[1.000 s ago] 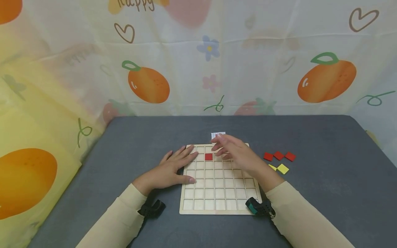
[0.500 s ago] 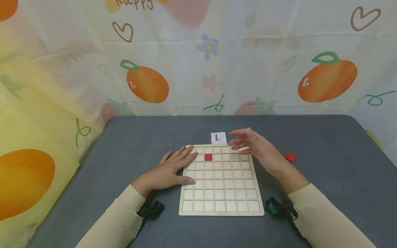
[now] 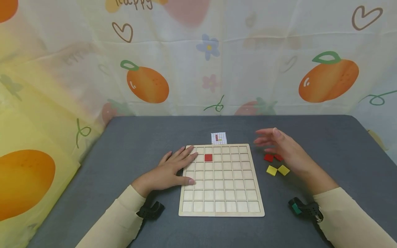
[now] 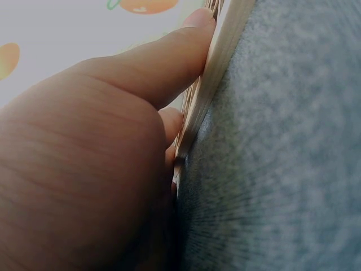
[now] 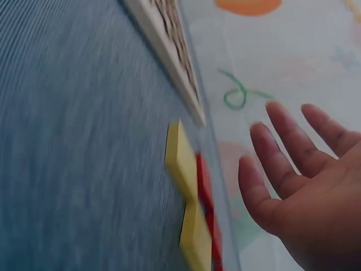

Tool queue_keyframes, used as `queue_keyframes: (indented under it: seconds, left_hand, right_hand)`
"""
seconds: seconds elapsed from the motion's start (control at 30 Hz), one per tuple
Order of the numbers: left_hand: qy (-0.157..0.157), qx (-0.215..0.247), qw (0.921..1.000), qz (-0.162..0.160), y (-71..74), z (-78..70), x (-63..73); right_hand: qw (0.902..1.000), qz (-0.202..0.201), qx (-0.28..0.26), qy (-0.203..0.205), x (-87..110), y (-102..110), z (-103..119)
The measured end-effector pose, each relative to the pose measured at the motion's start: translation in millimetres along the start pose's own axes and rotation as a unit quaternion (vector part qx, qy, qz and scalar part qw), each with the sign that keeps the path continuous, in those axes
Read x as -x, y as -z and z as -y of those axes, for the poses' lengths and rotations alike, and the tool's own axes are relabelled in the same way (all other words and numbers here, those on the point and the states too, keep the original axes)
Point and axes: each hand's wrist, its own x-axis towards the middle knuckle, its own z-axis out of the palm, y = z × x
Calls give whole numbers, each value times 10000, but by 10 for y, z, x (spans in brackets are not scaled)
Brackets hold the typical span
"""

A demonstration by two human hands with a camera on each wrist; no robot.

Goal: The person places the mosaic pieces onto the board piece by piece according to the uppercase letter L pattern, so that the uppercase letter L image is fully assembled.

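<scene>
Flat red square tiles point(image 3: 268, 158): right of frame centre, just below your nearer right hand point(image 3: 286, 148) | right fingers spread, empty | spread left hand point(image 3: 169, 172) rests on your pale wooden gridded board point(image 3: 219, 185)

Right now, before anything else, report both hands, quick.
Left hand: open, fingers resting on the grid board.
Right hand: open, nothing visible in it, hovering near the yellow tiles.

Pale fruit-print cloth backdrop point(image 3: 248, 69), dark grey table point(image 3: 149, 137)
</scene>
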Motion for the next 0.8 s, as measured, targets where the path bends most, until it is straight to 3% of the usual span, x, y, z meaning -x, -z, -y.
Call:
queue_keyframes:
  seconds: [0.23,0.4,0.6,0.8]
  left_hand:
    - [13,29,10000,-2,-2,4,8]
    - [-23,60,10000,-31,-1,1,8]
    - [-14,72,10000,-65,-1,9,15]
    - [-32,58,9999,-84,-11,24,12]
  right_hand:
    - [9976,-340,600,-91,77,193,-178]
    - [9882,-497,1352,-519,102,289,-289]
    - [9816,-148,1734,-787,122,334,-393]
    - [9775,51,2047,-505,133,355,-475]
